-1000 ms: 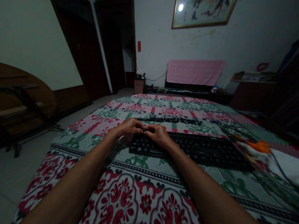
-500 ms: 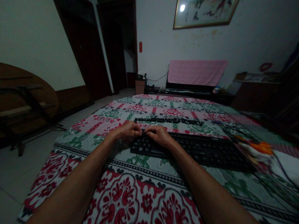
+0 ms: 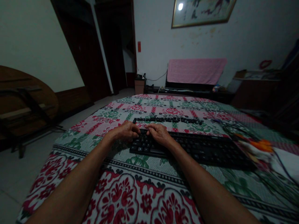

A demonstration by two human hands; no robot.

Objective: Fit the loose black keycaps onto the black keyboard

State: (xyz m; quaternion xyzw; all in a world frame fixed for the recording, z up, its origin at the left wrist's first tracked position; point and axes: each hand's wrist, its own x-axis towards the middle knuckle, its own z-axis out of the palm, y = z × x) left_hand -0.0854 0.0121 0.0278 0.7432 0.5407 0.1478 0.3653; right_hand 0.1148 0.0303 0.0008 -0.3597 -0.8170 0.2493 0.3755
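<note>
On a floral bedspread (image 3: 130, 199) lies a black keyboard (image 3: 205, 151), seemingly light, rigid plastic best gripped by its long edges, while the left hand (image 3: 126, 130) and right hand (image 3: 159, 134) curl tightly over its left-end keys, whether pinching anything I cannot tell.

A keyboard (image 3: 193, 149) lies across the middle of the table (image 3: 140, 193), reaching toward its right edge. At the keyboard's left end sit the left hand (image 3: 126, 131) and, just beside it, the right hand (image 3: 158, 134). Behind the keyboard lies a row of keys (image 3: 168, 119), and cables (image 3: 233, 129) lie near the right edge.
</note>
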